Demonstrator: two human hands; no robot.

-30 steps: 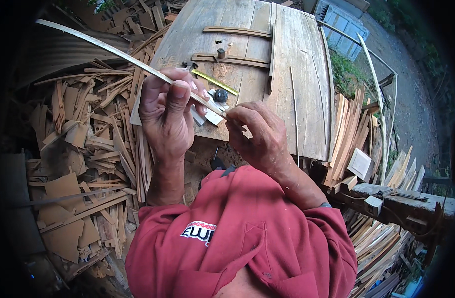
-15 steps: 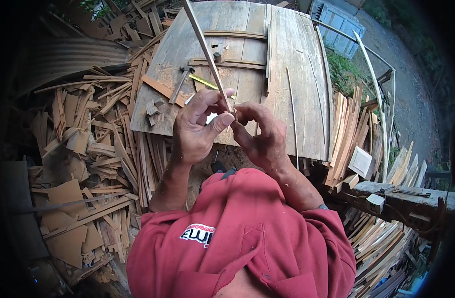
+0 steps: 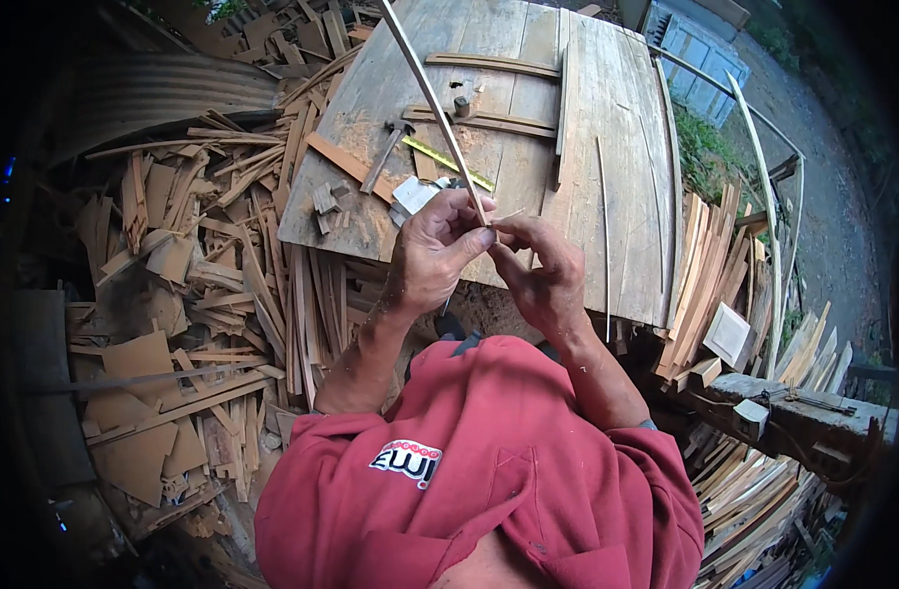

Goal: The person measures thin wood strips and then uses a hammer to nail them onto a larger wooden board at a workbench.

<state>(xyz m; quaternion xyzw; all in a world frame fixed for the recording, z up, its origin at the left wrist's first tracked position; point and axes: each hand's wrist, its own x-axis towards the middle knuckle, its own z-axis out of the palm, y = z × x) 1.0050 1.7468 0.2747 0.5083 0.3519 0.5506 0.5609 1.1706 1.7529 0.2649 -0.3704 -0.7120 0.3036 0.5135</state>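
My left hand [image 3: 437,252] pinches a long thin pale wooden strip [image 3: 432,98] near its lower end; the strip rises away from me over the weathered plank table [image 3: 606,108]. My right hand [image 3: 543,275] meets the left at the strip's end, its fingertips closed on a small sliver there. Both hands hover above the table's near edge. A hammer [image 3: 385,152] and a yellow measuring tape [image 3: 449,162] lie on the table behind the hands, next to small wood blocks [image 3: 326,201].
Heaps of wood offcuts and slats [image 3: 204,294] cover the ground at left. Stacked thin boards [image 3: 714,265] stand at right beside bent pale strips [image 3: 763,196]. A heavy beam [image 3: 803,407] lies at lower right. Corrugated sheet [image 3: 164,93] sits at upper left.
The strip has swung from pointing far left to pointing nearly straight away. My hands have come together at its near end and stay joined there.
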